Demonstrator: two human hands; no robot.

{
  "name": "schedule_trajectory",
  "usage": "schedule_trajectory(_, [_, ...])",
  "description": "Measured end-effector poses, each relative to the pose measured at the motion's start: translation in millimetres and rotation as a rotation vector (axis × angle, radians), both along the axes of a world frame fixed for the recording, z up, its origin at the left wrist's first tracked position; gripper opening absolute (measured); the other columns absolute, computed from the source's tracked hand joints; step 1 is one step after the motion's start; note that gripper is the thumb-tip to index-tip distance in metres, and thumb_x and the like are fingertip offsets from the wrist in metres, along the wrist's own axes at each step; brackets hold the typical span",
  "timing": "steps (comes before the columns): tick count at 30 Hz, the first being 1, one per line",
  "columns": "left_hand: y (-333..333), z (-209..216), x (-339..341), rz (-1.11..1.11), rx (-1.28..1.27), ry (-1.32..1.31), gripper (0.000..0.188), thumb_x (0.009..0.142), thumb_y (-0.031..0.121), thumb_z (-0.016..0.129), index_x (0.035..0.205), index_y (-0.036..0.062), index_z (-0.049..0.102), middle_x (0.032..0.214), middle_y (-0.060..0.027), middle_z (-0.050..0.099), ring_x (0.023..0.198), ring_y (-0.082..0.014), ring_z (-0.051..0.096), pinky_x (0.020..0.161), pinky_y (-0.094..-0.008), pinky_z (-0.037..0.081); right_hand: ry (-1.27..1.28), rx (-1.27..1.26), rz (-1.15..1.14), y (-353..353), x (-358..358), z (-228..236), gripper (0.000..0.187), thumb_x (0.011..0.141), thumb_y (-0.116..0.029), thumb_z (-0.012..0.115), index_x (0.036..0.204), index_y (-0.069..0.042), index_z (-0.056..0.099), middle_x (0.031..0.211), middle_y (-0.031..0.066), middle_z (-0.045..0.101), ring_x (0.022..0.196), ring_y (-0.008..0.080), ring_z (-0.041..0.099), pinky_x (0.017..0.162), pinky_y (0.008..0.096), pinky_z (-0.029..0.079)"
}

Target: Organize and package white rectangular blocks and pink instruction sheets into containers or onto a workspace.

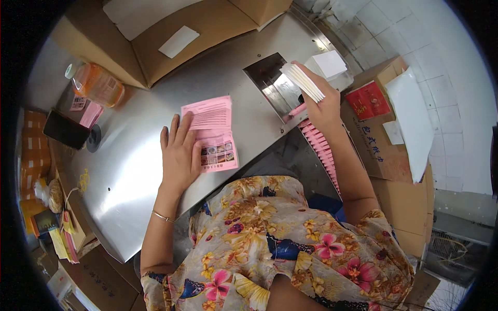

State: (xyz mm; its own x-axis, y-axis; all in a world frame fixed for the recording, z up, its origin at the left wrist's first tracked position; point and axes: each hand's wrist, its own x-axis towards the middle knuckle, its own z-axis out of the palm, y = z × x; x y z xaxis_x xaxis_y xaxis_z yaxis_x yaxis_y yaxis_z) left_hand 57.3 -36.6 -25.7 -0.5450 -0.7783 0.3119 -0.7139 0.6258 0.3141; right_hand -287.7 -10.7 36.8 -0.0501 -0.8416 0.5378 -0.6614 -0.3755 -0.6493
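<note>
My left hand [179, 150] lies flat, fingers stretched out, on the left side of a pink printed paper wrapper stack [215, 119] on the metal table. The stack shows several layered edges at its upper part and small food pictures at its lower part. My right hand [324, 106] is raised over the table's right end and grips a small stack of folded white tissues [302, 82]. Below it, by the table's cutout, a pink piece [297, 110] shows. A white block of folded tissues [327, 65] sits just beyond my right hand.
A dark rectangular opening [267, 78] lies in the metal table [140, 129]. A row of pink packets [320, 150] runs below the right edge. Cardboard boxes [187, 46] stand behind and at right. An orange bottle [98, 85] and a phone [66, 128] on a stand are at left.
</note>
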Motion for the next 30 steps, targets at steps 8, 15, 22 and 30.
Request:
schedule_trajectory(8, [0,11,-30,-0.012,-0.079,-0.036,0.037,0.081,0.024,0.072,0.113,0.0058,0.066,0.136,-0.0177,0.053,0.129,-0.0392,0.047,0.107,-0.0599,0.032,0.478,-0.225,0.451,13,66,-40,0.042,0.081,-0.015,0.073,0.123,-0.01,0.068,0.125,0.0091,0.069,0.116,0.0224,0.066,0.104,0.0457,0.046])
schedule_trajectory(15, [-2,7,-54,-0.034,-0.073,0.075,0.054,0.074,0.032,0.077,0.12,0.0075,0.065,0.125,-0.0142,0.059,0.12,-0.0331,0.053,0.104,-0.0562,0.035,0.632,-0.028,0.346,-3,55,-62,0.048,0.078,-0.01,0.07,0.125,-0.018,0.068,0.13,0.005,0.066,0.123,0.0195,0.062,0.11,0.0472,0.039])
schedule_trajectory(22, [-2,11,-63,-0.05,-0.044,0.084,0.077,0.072,0.04,0.08,0.138,0.009,0.055,0.134,-0.0148,0.055,0.125,-0.0338,0.05,0.108,-0.0551,0.032,0.706,0.058,0.325,-30,85,-73,0.043,0.08,-0.018,0.066,0.123,-0.016,0.068,0.136,0.0089,0.06,0.124,0.0273,0.059,0.117,0.0544,0.029])
schedule_trajectory(30, [-5,5,-53,0.019,-0.119,0.105,0.09,0.075,0.037,0.08,0.152,0.0117,0.04,0.149,-0.017,0.043,0.136,-0.0369,0.041,0.111,-0.0567,0.026,0.951,0.261,0.552,-72,122,-57,0.044,0.083,-0.026,0.066,0.126,-0.016,0.066,0.137,0.0053,0.06,0.137,0.0228,0.046,0.119,0.0615,0.016])
